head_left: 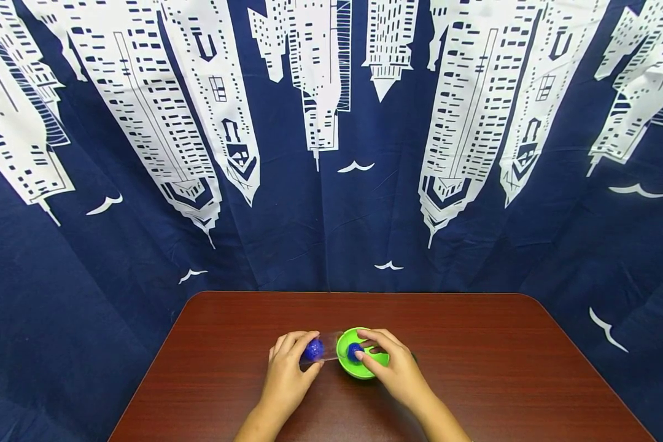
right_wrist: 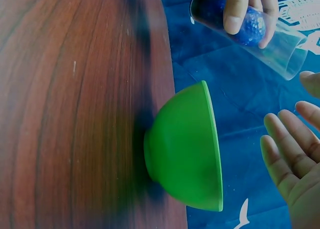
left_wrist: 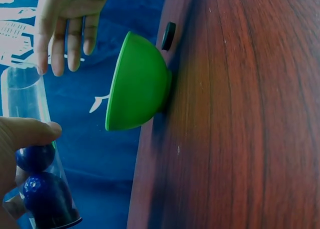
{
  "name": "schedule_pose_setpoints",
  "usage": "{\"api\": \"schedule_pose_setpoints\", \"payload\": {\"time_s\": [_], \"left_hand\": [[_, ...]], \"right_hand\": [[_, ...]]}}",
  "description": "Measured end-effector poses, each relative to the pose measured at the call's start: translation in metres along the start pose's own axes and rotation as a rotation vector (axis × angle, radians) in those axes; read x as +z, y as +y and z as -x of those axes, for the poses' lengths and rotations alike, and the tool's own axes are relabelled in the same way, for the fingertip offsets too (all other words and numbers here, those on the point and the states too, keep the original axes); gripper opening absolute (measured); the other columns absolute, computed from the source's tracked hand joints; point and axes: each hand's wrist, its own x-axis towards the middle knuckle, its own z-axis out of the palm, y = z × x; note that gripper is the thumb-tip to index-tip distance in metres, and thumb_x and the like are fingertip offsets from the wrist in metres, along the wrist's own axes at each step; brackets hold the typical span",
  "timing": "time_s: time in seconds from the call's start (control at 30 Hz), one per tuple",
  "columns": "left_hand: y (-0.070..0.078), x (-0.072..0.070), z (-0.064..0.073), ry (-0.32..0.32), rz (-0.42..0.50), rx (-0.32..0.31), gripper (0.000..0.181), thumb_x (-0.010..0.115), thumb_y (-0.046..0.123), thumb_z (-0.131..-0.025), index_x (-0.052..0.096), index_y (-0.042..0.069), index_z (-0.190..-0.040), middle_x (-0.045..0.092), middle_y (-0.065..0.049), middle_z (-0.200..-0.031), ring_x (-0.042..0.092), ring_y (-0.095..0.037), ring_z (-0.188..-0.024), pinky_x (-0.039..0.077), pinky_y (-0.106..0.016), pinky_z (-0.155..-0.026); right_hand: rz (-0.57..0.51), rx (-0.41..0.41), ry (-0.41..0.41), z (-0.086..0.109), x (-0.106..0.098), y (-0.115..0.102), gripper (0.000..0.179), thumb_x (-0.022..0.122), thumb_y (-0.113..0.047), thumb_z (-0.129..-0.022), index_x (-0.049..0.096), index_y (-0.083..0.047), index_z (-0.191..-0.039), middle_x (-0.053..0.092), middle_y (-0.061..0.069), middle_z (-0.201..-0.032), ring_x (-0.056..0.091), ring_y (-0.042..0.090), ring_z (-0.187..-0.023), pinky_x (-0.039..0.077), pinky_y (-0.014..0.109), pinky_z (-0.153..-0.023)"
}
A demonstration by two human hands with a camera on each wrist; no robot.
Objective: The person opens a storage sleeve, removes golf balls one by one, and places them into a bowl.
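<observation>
1. Lowering the mouth of the clear tube (left_wrist: 25, 100) too quickly could roll its two blue balls (left_wrist: 47, 195) past the green bowl (left_wrist: 140, 84) and across the wooden table (head_left: 226, 325).
2. A third blue ball (head_left: 355, 352) appears to lie inside the bowl; another dropping onto it could bounce over the rim.
3. Loosening of the left hand (head_left: 291, 365) could let the smooth tube slip.
4. That hand grasps the tube around its ball-filled end, thumb opposite fingers; the tube slants, mouth slightly raised toward the bowl's side.
5. The right hand (head_left: 393, 363) is unclenched above the bowl, holding nothing, fingers lightly bent, thumb apart; its fingertips are near the tube's mouth, so a stray bump could knock it askew.
</observation>
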Motion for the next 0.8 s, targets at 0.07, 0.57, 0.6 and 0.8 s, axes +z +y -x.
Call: {"api": "schedule_pose_setpoints", "payload": {"time_s": [0.07, 0.57, 0.6, 0.8], "left_hand": [[-0.0005, -0.0004, -0.0008, 0.005, -0.039, 0.03, 0.062, 0.096, 0.017, -0.064, 0.071, 0.023, -0.121, 0.067, 0.005, -0.113, 0.059, -0.018, -0.111, 0.044, -0.043, -0.091], [0.002, -0.0044, -0.0033, -0.007, -0.18, 0.186, 0.06, 0.094, 0.015, -0.068, 0.071, 0.024, -0.123, 0.065, 0.005, -0.115, 0.057, -0.022, -0.113, 0.039, -0.048, -0.1], [0.0023, -0.0048, -0.0033, -0.007, -0.184, 0.191, 0.061, 0.094, 0.015, -0.068, 0.071, 0.025, -0.123, 0.065, 0.004, -0.116, 0.057, -0.022, -0.114, 0.038, -0.048, -0.101], [0.0026, -0.006, -0.0032, 0.007, -0.21, 0.224, 0.063, 0.094, 0.015, -0.066, 0.071, 0.025, -0.124, 0.065, 0.002, -0.117, 0.057, -0.024, -0.115, 0.035, -0.049, -0.103]], "right_hand": [[-0.014, 0.013, -0.006, 0.0012, 0.0005, -0.0003, 0.037, 0.076, -0.014, -0.091, 0.067, -0.016, -0.127, 0.07, -0.001, -0.116, 0.073, 0.023, -0.098, 0.061, 0.037, -0.081], [-0.093, 0.027, -0.059, 0.0077, 0.0067, -0.001, 0.038, 0.073, -0.015, -0.093, 0.064, -0.016, -0.13, 0.068, 0.015, -0.12, 0.073, 0.023, -0.098, 0.061, 0.034, -0.081], [-0.098, 0.035, -0.063, 0.0081, 0.007, -0.001, 0.038, 0.073, -0.015, -0.094, 0.064, -0.017, -0.13, 0.068, 0.015, -0.121, 0.073, 0.023, -0.098, 0.061, 0.032, -0.081], [-0.132, 0.043, -0.073, 0.0093, 0.0092, -0.0014, 0.038, 0.072, -0.014, -0.094, 0.064, -0.015, -0.131, 0.067, 0.017, -0.121, 0.073, 0.026, -0.099, 0.06, 0.028, -0.082]]}}
